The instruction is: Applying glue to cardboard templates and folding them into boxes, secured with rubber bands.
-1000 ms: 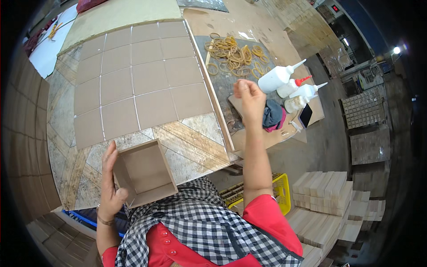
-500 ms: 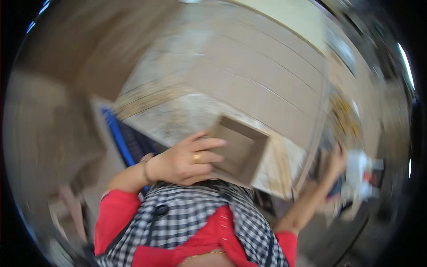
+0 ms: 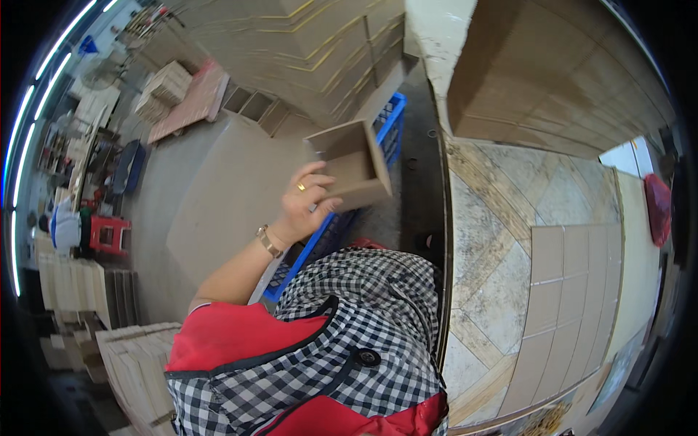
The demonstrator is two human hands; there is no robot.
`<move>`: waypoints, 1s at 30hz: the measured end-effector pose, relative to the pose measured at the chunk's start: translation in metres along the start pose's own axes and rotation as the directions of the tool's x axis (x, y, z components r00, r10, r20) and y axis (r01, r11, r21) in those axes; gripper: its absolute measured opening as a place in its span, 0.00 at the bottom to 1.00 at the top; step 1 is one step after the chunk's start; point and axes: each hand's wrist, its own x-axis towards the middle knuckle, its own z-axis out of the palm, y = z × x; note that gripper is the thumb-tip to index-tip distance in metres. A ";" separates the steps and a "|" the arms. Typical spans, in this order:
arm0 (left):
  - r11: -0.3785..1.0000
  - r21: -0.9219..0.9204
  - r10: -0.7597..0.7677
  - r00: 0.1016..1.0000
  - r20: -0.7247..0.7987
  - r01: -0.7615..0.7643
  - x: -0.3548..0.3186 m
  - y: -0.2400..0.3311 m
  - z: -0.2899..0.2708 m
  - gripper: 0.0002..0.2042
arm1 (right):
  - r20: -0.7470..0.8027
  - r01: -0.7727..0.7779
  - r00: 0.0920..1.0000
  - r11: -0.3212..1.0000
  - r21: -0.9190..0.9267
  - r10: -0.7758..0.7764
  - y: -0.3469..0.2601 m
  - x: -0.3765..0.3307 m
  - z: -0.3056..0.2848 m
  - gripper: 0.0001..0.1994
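Open-topped cardboard box (image 3: pixel 352 166), plain brown, square, shallow walls, empty inside. It is held in the air, tilted with its opening facing up and left, above a blue crate (image 3: pixel 342 218) beside the table (image 3: pixel 494 240).

Left hand (image 3: pixel 309 207) clamped on the box's lower wall, thumb inside, fingers under; ring and wristwatch visible. Right hand not in view; its state cannot be told.

Risk: one-handed pinch on a thin wall of a tilted box. The wall could buckle or the box slip and drop into the crate or onto the floor (image 3: pixel 203 196).

Tan card sheets (image 3: pixel 567 291) lie on the table, well apart.
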 end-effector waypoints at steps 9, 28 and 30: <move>0.883 0.289 -0.297 0.917 -0.267 0.370 -0.055 -0.181 0.015 0.11 | 0.188 -0.175 0.969 0.983 0.047 0.163 -0.016 -0.036 0.030 0.30; 0.816 0.364 -0.286 0.862 -0.419 0.448 -0.030 -0.325 0.071 0.11 | 0.251 -0.350 0.905 0.937 -0.017 0.343 -0.030 -0.027 0.053 0.34; 0.829 0.329 -0.311 0.862 -0.401 0.452 -0.034 -0.324 0.065 0.11 | 0.253 -0.357 0.902 0.934 -0.013 0.349 -0.027 -0.024 0.048 0.34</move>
